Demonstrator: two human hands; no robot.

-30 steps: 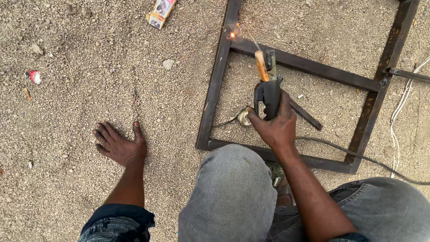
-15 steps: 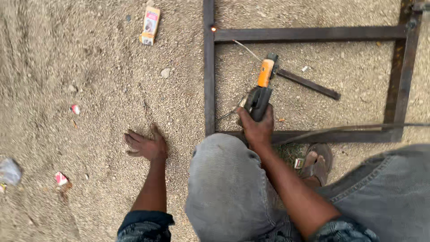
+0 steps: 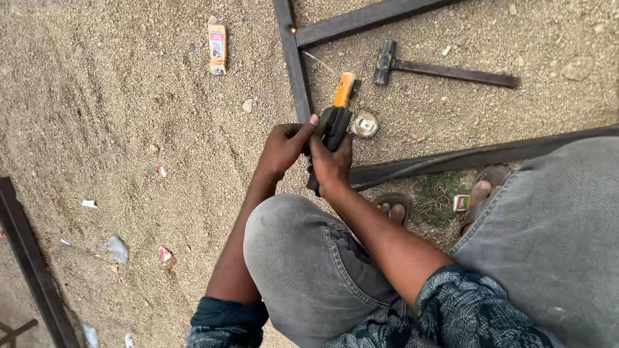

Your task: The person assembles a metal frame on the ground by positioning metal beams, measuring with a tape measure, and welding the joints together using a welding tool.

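Observation:
My right hand [image 3: 331, 165] grips the black handle of a welding electrode holder [image 3: 336, 116] with an orange tip, a thin rod sticking out toward the frame's corner. My left hand [image 3: 282, 147] has come up beside it and its fingers touch the holder's black body. Both hands are just above my left knee, next to the vertical bar of a dark steel frame [image 3: 293, 61] lying on the sandy ground. A small glowing spot [image 3: 292, 29] shows at the frame's joint. A small round metal can [image 3: 365, 125] lies just right of the holder.
A hammer [image 3: 445, 69] lies inside the frame on the sand. A small cardboard packet [image 3: 217, 49] lies left of the frame. A second dark bar [image 3: 29, 261] runs along the lower left. Scraps of litter dot the sand. My sandalled feet [image 3: 480, 193] rest near the frame's lower bar.
My left hand lifted off the sand and joined the right on the electrode holder. The holder pulled back from the frame's corner joint, and the view shifted left.

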